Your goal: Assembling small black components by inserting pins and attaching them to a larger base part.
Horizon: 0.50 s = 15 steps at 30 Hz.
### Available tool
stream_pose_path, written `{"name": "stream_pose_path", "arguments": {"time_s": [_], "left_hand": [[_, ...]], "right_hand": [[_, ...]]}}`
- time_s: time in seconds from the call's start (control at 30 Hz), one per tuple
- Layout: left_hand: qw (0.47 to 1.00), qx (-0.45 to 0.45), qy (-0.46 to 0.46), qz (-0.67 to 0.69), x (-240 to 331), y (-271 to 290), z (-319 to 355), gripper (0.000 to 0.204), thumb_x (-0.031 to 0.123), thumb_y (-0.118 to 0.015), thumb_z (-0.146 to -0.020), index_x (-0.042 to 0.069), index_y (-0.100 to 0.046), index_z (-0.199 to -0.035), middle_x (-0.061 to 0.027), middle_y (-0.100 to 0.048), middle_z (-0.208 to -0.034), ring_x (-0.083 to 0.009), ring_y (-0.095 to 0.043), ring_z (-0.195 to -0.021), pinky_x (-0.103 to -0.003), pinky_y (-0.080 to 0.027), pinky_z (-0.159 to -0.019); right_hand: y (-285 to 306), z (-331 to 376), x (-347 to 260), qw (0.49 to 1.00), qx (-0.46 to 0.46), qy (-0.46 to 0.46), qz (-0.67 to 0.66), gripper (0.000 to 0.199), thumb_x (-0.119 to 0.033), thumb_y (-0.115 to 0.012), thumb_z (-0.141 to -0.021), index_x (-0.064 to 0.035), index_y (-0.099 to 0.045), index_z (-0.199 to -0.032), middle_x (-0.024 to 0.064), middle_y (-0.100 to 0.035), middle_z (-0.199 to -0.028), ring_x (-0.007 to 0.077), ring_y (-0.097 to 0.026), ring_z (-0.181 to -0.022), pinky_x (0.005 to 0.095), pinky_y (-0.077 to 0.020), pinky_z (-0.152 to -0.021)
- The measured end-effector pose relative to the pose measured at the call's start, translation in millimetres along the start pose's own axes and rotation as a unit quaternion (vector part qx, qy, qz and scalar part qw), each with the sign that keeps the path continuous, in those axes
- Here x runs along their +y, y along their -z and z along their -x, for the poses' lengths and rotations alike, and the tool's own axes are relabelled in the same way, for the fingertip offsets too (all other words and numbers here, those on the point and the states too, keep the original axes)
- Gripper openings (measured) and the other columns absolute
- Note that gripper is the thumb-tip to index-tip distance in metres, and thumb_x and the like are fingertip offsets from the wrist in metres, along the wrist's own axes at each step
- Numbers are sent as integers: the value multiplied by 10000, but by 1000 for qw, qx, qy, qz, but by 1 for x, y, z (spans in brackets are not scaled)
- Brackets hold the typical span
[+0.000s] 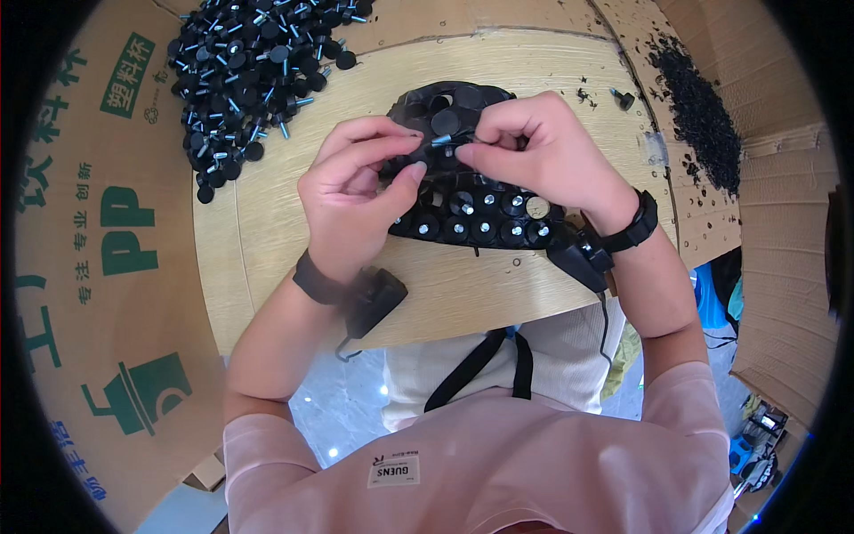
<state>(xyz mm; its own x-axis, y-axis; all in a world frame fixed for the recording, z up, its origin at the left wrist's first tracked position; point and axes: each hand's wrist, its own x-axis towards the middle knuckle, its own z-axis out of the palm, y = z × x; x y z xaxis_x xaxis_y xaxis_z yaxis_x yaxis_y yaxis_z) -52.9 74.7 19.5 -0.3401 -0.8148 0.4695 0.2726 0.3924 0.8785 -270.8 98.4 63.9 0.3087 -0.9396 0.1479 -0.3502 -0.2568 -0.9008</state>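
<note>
A black tray with round holes (471, 240) lies on the table under both hands, and several upright screws with black round bases stand in its near rows. Above its far part, a screw with a black round head (445, 123) shows between my hands, its shank bluish. My left hand (356, 173) is on the left of it, with thumb and fingertips apart and nothing seen between them. From the right, my right hand (556, 156) is closed in a pinch beside the shank; what its fingertips grip is too small and dark to name.
Black-headed screws (253, 80) are heaped at the far left. Tiny black parts (703, 120) lie piled at the far right, near a lone screw (624, 100). Cardboard walls (133, 222) rise at the sides. Black boxes with cables (375, 303) hang by both wrists.
</note>
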Motion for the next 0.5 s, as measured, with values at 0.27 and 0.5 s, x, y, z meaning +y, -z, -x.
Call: {"name": "stream_pose_path", "arguments": {"time_s": [0.27, 0.5], "left_hand": [[992, -6, -20, 124, -6, 7, -5, 292, -184, -620, -758, -64, -632, -1023, -123, -542, -1136, -204, -597, -1024, -305, -508, -887], [987, 58, 45, 143, -5, 12, -4, 270, -142, -627, -779, -57, -627, -1035, -115, -562, -1128, -190, -596, -996, -304, -489, -905]], "right_hand": [[18, -1, 14, 952, 95, -12, -292, 199, -34, -676, -796, -54, -590, -618, -73, -457, -560, 8, -339, -500, 211, -247, -475], [47, -3, 21, 866, 130, 109, -470, 296, -113, -532, -866, -86, -431, -589, -8, -359, -489, 95, -276, -461, 259, -236, -481]]}}
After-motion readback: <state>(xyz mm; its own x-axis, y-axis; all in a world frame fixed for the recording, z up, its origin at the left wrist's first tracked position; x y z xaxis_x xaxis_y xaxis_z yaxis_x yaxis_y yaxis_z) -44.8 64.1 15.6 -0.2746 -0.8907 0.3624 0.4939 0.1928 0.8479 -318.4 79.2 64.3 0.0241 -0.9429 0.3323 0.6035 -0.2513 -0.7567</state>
